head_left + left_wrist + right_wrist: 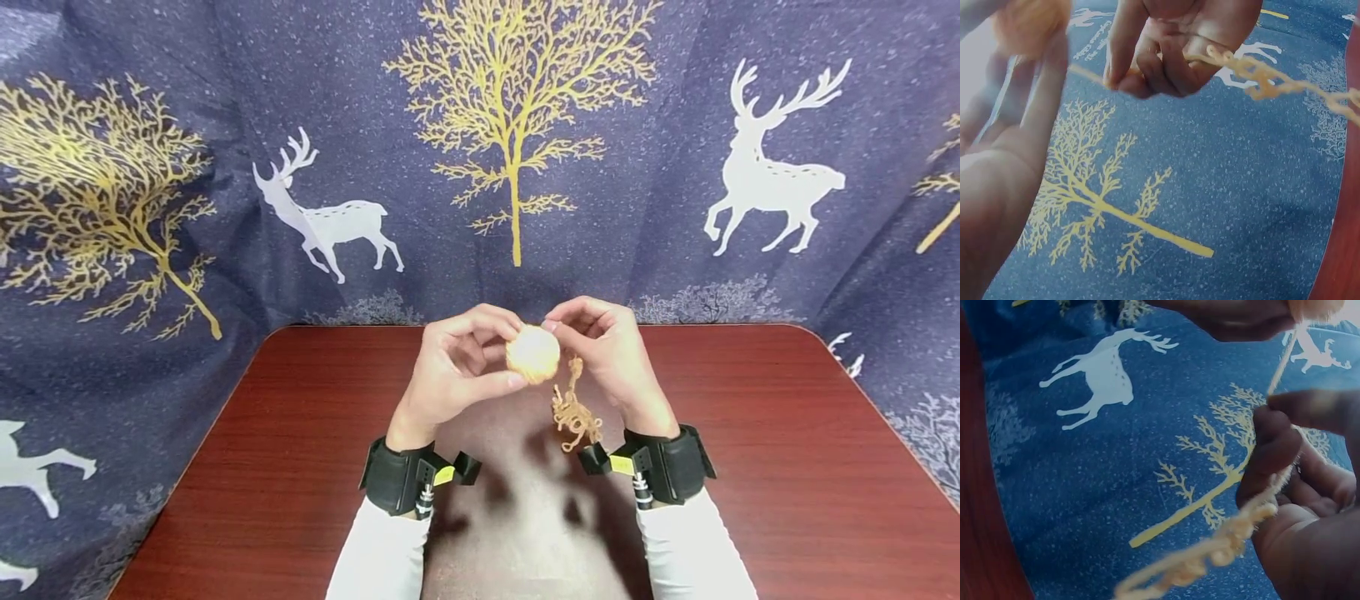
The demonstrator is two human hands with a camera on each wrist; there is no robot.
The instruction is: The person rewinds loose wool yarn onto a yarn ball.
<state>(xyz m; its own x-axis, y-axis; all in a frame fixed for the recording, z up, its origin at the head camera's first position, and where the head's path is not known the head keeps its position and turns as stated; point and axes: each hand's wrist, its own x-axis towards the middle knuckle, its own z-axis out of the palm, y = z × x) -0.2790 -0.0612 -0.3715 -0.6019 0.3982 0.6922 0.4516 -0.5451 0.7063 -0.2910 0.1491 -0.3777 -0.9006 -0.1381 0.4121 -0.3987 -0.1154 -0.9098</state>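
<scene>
A small pale-yellow ball of yarn [533, 353] is held up over the table by my left hand [450, 362], thumb below it and fingers above. From the ball a strand of yarn [1088, 75] runs across to my right hand [611, 350], which pinches it between thumb and forefinger. Below the right hand dangles a loose, tangled length of yarn [576, 417] with loops and kinks. In the right wrist view this tangle [1210, 550] trails out from under the curled fingers. The ball [1032, 25] is partly cut off in the left wrist view.
Under both hands lies a reddish-brown wooden table [315, 433] with a glossy pale patch in its middle. Behind it hangs a dark blue cloth [600, 217] printed with white deer and yellow trees. Each wrist wears a black strap [397, 477] with a small camera mount.
</scene>
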